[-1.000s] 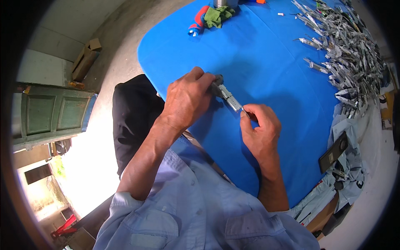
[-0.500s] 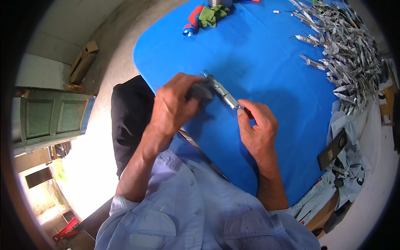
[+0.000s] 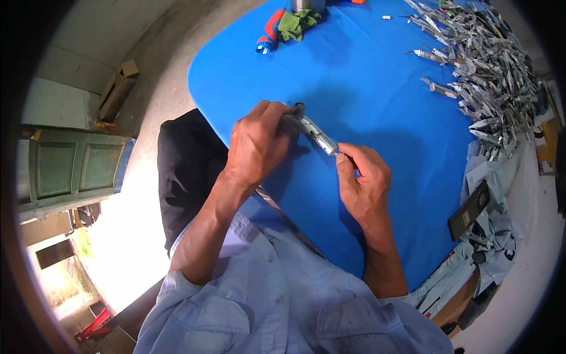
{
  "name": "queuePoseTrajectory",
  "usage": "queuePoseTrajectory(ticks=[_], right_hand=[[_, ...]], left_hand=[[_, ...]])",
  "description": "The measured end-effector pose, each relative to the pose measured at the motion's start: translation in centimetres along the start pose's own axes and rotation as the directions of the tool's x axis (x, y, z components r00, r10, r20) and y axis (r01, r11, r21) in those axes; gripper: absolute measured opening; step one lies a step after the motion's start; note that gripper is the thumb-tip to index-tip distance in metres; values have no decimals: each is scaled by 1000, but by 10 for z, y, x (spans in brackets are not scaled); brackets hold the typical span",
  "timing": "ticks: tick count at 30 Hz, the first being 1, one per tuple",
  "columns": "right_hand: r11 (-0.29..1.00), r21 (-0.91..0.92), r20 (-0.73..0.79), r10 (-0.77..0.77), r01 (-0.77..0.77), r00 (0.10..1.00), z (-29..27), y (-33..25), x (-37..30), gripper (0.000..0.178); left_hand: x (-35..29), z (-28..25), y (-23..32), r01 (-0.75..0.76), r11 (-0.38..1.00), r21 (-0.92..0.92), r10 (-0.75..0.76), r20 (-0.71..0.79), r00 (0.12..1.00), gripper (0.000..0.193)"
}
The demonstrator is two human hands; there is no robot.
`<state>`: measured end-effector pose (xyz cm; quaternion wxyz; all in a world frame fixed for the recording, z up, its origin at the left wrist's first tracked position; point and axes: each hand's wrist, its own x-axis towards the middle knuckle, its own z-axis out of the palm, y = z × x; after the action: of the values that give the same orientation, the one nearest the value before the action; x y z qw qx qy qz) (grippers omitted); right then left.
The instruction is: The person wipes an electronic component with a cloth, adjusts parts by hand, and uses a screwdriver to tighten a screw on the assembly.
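Above the near-left part of the round blue table [image 3: 377, 88], a slim silver metal tool with a dark end [image 3: 312, 128] is gripped at that dark far end by the left hand [image 3: 256, 144], its fingers curled shut around it. The tool's near tip is pinched by the right hand [image 3: 362, 186]. A heap of similar grey metal pieces [image 3: 492, 76] is spread along the far right. A green cloth [image 3: 298, 23] is seen at the far edge, beside a red-and-blue handle [image 3: 268, 32].

Metal parts pile [image 3: 489, 76] (far right) on table [image 3: 377, 76]
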<state>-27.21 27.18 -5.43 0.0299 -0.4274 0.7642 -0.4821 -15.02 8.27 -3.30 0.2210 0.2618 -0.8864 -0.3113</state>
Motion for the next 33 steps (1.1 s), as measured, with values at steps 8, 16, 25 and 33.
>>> queuePoseTrajectory(ticks=[8, 16, 25, 33], right_hand=[[1000, 6, -3, 2, -2, 1000, 2, -2, 0, 18], [998, -19, -23, -64, 64, 998, 2, 2, 1, 15], [999, -17, -26, -35, 35, 999, 3, 1, 0, 16], [999, -17, -31, -44, 43, 999, 3, 1, 1, 15]], left_hand=[[-15, -9, 15, -60, 996, -58, 61, 20, 998, 39], [-24, 15, 31, -229, 973, 0, 228, 92, 969, 45], [2, 6, -5, -66, 996, 58, 66, 2, 998, 35], [-37, 17, 40, -282, 959, -16, 282, 118, 952, 53]])
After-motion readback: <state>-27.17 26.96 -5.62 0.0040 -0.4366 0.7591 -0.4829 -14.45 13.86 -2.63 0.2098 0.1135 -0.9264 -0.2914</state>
